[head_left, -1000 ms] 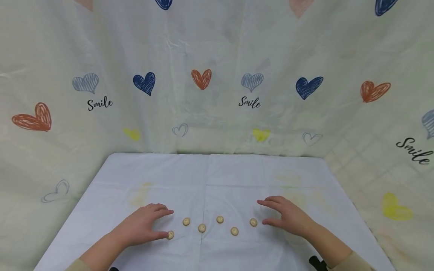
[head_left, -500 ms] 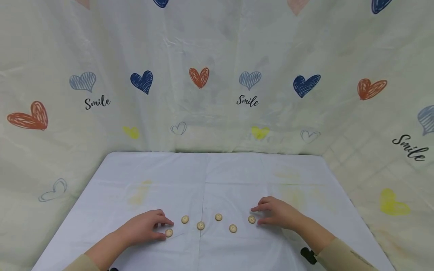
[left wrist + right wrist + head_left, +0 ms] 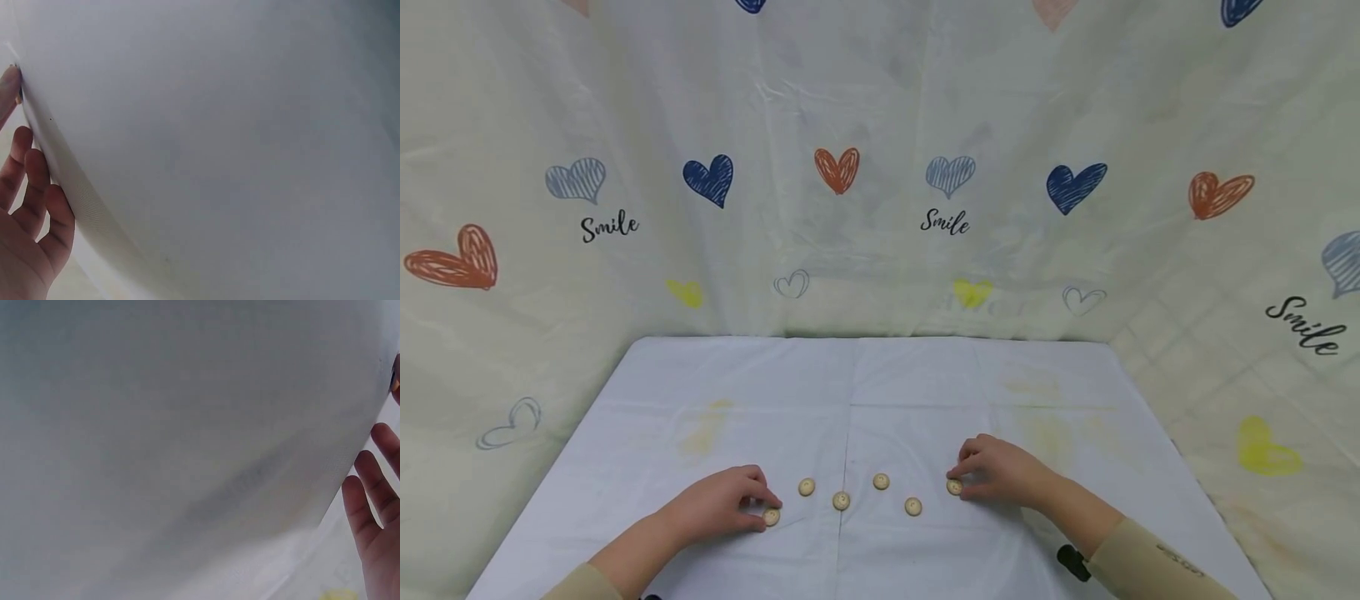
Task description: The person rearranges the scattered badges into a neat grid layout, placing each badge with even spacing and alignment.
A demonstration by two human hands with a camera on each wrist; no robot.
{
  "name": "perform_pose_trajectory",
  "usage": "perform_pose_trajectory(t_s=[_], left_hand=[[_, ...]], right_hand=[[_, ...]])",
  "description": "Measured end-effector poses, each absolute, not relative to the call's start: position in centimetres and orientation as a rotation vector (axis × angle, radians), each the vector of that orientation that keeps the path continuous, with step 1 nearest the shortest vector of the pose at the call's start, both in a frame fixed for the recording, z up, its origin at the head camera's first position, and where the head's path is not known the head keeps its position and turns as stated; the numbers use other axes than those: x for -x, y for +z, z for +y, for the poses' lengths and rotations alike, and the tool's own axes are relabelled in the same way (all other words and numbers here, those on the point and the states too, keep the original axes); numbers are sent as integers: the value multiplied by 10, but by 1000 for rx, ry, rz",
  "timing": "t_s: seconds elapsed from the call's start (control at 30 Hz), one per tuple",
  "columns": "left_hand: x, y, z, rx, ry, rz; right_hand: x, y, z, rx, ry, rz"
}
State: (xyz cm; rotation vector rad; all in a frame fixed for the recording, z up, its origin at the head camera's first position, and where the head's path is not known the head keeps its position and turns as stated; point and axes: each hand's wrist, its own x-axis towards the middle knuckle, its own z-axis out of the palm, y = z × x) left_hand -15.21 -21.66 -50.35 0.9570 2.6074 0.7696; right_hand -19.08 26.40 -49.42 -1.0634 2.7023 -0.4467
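Six round tan buttons lie in a zigzag row on the white cloth table [image 3: 865,383]. My left hand [image 3: 762,510] curls its thumb and forefinger round the leftmost button [image 3: 771,517]. At the other end, my right hand [image 3: 961,483] pinches the rightmost button [image 3: 954,487]. Between them lie several more buttons [image 3: 841,500], untouched. The left wrist view shows only white cloth [image 3: 219,144] and the left hand's fingers [image 3: 31,206] at its edge. In the right wrist view, white cloth [image 3: 175,437] fills the frame, with the right hand's fingers [image 3: 372,506] at the right.
A cream curtain [image 3: 880,167] printed with hearts and the word Smile walls the table at the back and both sides. Faint yellow stains [image 3: 707,429] mark the cloth. A small black object [image 3: 1070,560] shows by my right sleeve.
Both hands went from spread fingers to curled ones. The left closed on the leftmost button and the right slid left and closed on the rightmost button. The buttons kept their places.
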Motion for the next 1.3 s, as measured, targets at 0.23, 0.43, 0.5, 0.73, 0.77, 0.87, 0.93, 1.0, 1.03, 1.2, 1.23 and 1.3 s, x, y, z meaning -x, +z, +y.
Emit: perform_pose_trajectory(t_s=[0.23, 0.43, 0.5, 0.73, 0.77, 0.87, 0.93, 1.0, 1.03, 1.2, 1.23, 1.3], left_hand=[[154, -503, -218, -915, 743, 2605], [155, -504, -218, -891, 730, 2604], [155, -504, -218, -886, 738, 2602], [155, -505, -219, -873, 757, 2606], [155, -504, -218, -873, 759, 2607], [154, -504, -218, -878, 761, 2613], [154, -504, -218, -876, 758, 2616], [154, -504, -218, -876, 757, 2619], [154, -505, -218, -875, 758, 2619], [155, -508, -218, -860, 751, 2624], [155, -509, -218, -853, 752, 2622], [154, -509, -218, -845, 767, 2616]], right_hand=[[193, -497, 263, 1102, -433, 2707], [193, -497, 262, 1164, -398, 2731], [193, -496, 262, 1182, -387, 2736], [192, -495, 260, 1173, -395, 2738], [192, -494, 260, 1171, -394, 2737], [194, -493, 259, 1175, -391, 2737], [195, -492, 257, 1183, -387, 2743], [198, -491, 254, 1207, -398, 2751], [199, -491, 253, 1214, -402, 2756], [209, -493, 246, 1213, -456, 2776], [211, -493, 244, 1192, -472, 2775], [216, -493, 240, 1145, -515, 2764]])
